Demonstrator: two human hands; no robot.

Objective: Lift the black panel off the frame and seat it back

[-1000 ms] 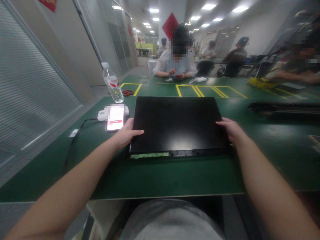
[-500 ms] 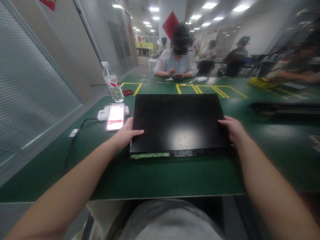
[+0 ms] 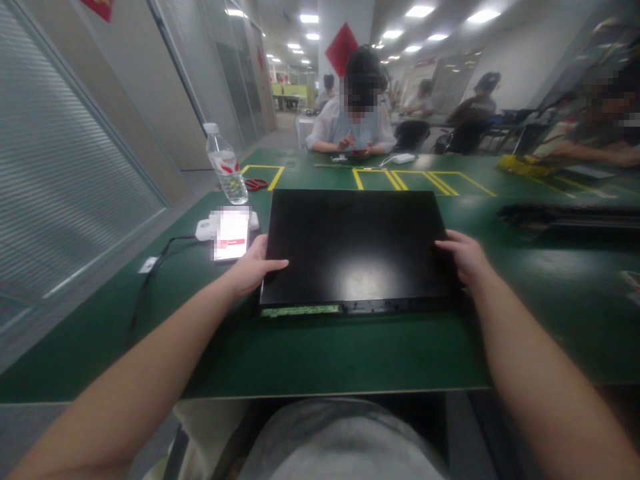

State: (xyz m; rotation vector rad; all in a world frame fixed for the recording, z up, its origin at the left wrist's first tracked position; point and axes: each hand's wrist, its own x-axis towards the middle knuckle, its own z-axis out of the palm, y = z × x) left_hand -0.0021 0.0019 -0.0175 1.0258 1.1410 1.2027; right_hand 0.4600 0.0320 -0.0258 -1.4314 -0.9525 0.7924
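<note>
A flat black display panel (image 3: 353, 243) rests on the green table (image 3: 320, 353) in front of me, a strip of green circuit board showing along its near edge. My left hand (image 3: 253, 267) grips the panel's left edge, thumb on top. My right hand (image 3: 463, 257) grips its right edge the same way. The far edge of the panel is tilted a little upward.
A lit phone (image 3: 231, 233) and a white charger (image 3: 205, 230) with a black cable lie left of the panel. A water bottle (image 3: 226, 165) and red scissors (image 3: 255, 185) stand farther back. Another black panel (image 3: 570, 217) lies at right. People sit at the far side.
The panel's far edge has risen slightly between the earliest frame and now. Both hands have stayed on its side edges.
</note>
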